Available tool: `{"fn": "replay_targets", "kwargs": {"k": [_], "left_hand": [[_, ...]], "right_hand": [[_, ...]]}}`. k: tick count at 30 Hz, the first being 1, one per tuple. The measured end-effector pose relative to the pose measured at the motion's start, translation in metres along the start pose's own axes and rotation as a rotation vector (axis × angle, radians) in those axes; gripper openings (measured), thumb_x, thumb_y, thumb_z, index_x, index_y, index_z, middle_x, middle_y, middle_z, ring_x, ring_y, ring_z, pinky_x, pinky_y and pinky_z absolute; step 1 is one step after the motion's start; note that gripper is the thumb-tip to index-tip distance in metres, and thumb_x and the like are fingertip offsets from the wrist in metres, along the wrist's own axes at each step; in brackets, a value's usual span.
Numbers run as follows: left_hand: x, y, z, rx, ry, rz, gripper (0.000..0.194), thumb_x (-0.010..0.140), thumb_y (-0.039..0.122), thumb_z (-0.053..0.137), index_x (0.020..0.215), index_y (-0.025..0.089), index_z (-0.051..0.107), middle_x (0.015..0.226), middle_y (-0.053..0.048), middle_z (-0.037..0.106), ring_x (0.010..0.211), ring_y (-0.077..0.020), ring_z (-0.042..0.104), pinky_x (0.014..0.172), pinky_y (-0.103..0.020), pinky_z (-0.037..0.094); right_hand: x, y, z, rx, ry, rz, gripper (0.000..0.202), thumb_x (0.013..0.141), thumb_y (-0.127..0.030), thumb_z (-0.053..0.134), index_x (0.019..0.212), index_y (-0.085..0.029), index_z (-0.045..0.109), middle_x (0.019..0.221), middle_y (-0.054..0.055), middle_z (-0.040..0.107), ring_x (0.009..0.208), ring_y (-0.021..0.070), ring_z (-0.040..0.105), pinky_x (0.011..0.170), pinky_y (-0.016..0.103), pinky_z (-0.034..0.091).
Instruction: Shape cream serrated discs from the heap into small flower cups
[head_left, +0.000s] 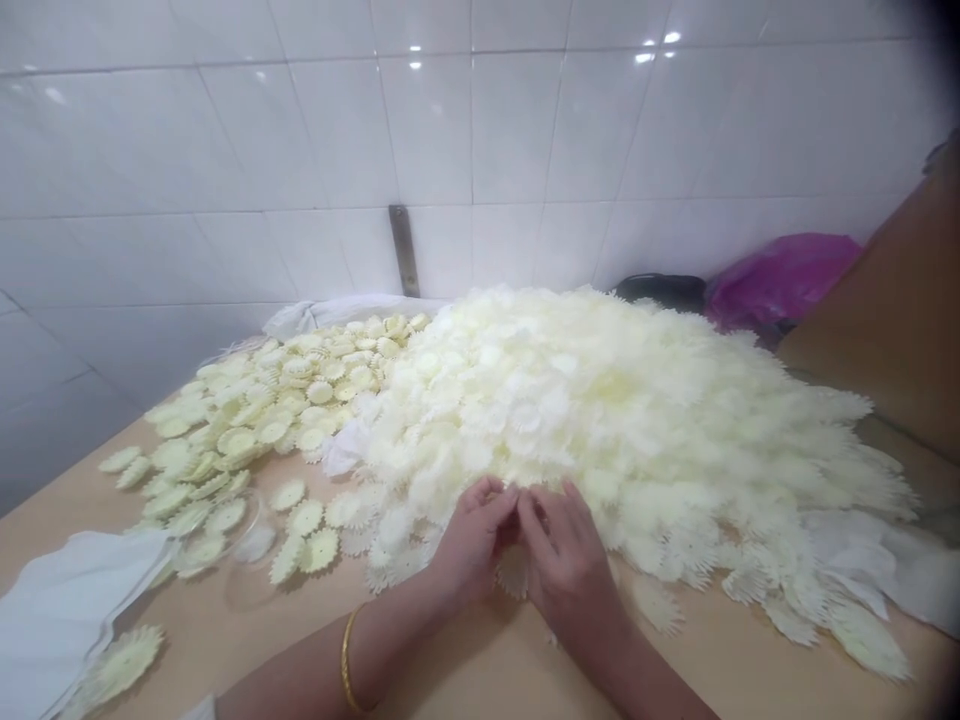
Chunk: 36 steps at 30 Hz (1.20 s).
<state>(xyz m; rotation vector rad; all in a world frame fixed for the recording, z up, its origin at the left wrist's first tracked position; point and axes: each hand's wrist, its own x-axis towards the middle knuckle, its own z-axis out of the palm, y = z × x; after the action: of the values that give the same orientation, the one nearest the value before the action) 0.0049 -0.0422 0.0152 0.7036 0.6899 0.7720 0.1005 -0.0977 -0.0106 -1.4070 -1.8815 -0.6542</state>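
Note:
In the middle of the head view, my left hand (pixel 472 540) and my right hand (pixel 574 560) meet at the fingertips, thumbs and forefingers pinched together. A thin, pale scalloped disc (pixel 513 574) shows between and below the fingers; its upper part is hidden by them. Just beyond my hands rises a large heap of loose, cream-white scalloped pieces (pixel 525 400). To the left lies a pile of thicker, yellowish round discs with toothed edges (pixel 247 430). A few single toothed discs (pixel 319 550) rest nearer my left forearm.
White folded sheets (pixel 67 600) lie at the left edge of the tan table (pixel 300 650), near a clear round dish (pixel 255 535). Thin white wrapping (pixel 892 560) is at the right. A magenta bag (pixel 780 275) and a dark item (pixel 660 291) stand behind, against the tiled wall (pixel 510 130).

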Motion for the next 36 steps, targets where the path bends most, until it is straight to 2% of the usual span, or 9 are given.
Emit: {"fn": "replay_targets", "kwargs": {"k": [5, 8, 11, 17, 22, 25, 28, 31, 36], "left_hand": [[0.003, -0.003, -0.005, 0.106, -0.053, 0.070, 0.025, 0.072, 0.034, 0.061, 0.071, 0.017, 0.043, 0.056, 0.004, 0.056, 0.051, -0.0069, 0.053, 0.054, -0.019, 0.042], [0.005, -0.004, -0.009, 0.223, -0.153, 0.085, 0.023, 0.076, 0.036, 0.056, 0.074, 0.017, 0.043, 0.050, 0.002, 0.056, 0.044, -0.0084, 0.051, 0.045, -0.019, 0.040], [0.006, -0.001, -0.011, 0.242, -0.296, 0.007, 0.023, 0.078, 0.037, 0.053, 0.073, 0.016, 0.044, 0.050, 0.000, 0.058, 0.037, -0.0078, 0.049, 0.039, -0.017, 0.035], [0.004, 0.004, -0.009, 0.206, -0.465, -0.131, 0.025, 0.077, 0.038, 0.054, 0.080, 0.014, 0.050, 0.053, -0.003, 0.060, 0.035, -0.0079, 0.049, 0.035, -0.017, 0.034], [0.003, 0.002, -0.009, 0.222, -0.389, -0.121, 0.028, 0.071, 0.038, 0.062, 0.083, 0.016, 0.050, 0.048, 0.002, 0.054, 0.033, -0.0075, 0.046, 0.034, -0.017, 0.034], [0.003, 0.000, -0.008, 0.218, -0.346, -0.116, 0.029, 0.069, 0.039, 0.063, 0.078, 0.016, 0.048, 0.044, 0.004, 0.050, 0.033, -0.0071, 0.044, 0.034, -0.017, 0.034], [0.003, -0.004, -0.004, 0.203, -0.310, -0.120, 0.032, 0.070, 0.045, 0.060, 0.076, 0.017, 0.045, 0.048, 0.002, 0.053, 0.037, -0.0085, 0.048, 0.037, -0.018, 0.037], [-0.001, -0.006, -0.001, 0.263, -0.336, -0.092, 0.033, 0.076, 0.049, 0.051, 0.083, 0.018, 0.043, 0.055, 0.000, 0.057, 0.047, -0.0115, 0.055, 0.046, -0.021, 0.042], [-0.009, 0.007, 0.005, 0.451, -0.254, 0.107, 0.029, 0.078, 0.041, 0.052, 0.093, 0.019, 0.042, 0.062, 0.002, 0.055, 0.051, -0.0105, 0.054, 0.052, -0.023, 0.043]], "right_hand": [[-0.006, -0.005, -0.004, 0.296, 0.044, 0.201, 0.043, 0.078, 0.001, 0.031, 0.117, -0.009, 0.047, 0.103, 0.014, 0.048, 0.098, 0.0226, 0.048, 0.080, 0.041, 0.047], [0.004, 0.002, -0.021, 0.610, 0.009, 0.360, 0.025, 0.084, -0.007, 0.038, 0.093, -0.015, 0.059, 0.081, 0.006, 0.050, 0.073, 0.0140, 0.053, 0.060, 0.026, 0.048], [0.012, 0.013, -0.038, 0.797, -0.089, 0.477, 0.016, 0.084, -0.015, 0.045, 0.077, -0.018, 0.059, 0.068, 0.001, 0.050, 0.064, 0.0121, 0.051, 0.058, 0.024, 0.044], [0.008, 0.020, -0.047, 1.087, -0.173, 0.636, 0.018, 0.082, -0.022, 0.051, 0.100, -0.022, 0.055, 0.076, 0.000, 0.049, 0.066, 0.0130, 0.054, 0.064, 0.027, 0.047], [0.008, 0.006, -0.043, 0.802, -0.247, 0.608, 0.037, 0.076, -0.018, 0.057, 0.112, -0.024, 0.053, 0.089, 0.003, 0.051, 0.080, 0.0162, 0.053, 0.071, 0.028, 0.046], [0.005, -0.001, -0.035, 0.685, -0.208, 0.538, 0.037, 0.081, -0.018, 0.050, 0.118, -0.021, 0.049, 0.094, 0.006, 0.050, 0.082, 0.0165, 0.053, 0.068, 0.027, 0.046], [-0.001, 0.002, -0.025, 0.609, -0.104, 0.542, 0.020, 0.087, -0.021, 0.041, 0.098, -0.017, 0.056, 0.082, 0.004, 0.052, 0.067, 0.0132, 0.052, 0.059, 0.024, 0.043], [-0.001, 0.010, -0.017, 0.509, -0.030, 0.610, 0.026, 0.089, -0.024, 0.037, 0.070, -0.017, 0.053, 0.065, 0.001, 0.048, 0.056, 0.0119, 0.048, 0.052, 0.023, 0.038], [0.023, 0.019, -0.020, 0.529, -0.122, 0.692, 0.014, 0.086, -0.028, 0.042, 0.081, -0.018, 0.049, 0.063, 0.000, 0.052, 0.056, 0.0129, 0.050, 0.051, 0.023, 0.037]]}}
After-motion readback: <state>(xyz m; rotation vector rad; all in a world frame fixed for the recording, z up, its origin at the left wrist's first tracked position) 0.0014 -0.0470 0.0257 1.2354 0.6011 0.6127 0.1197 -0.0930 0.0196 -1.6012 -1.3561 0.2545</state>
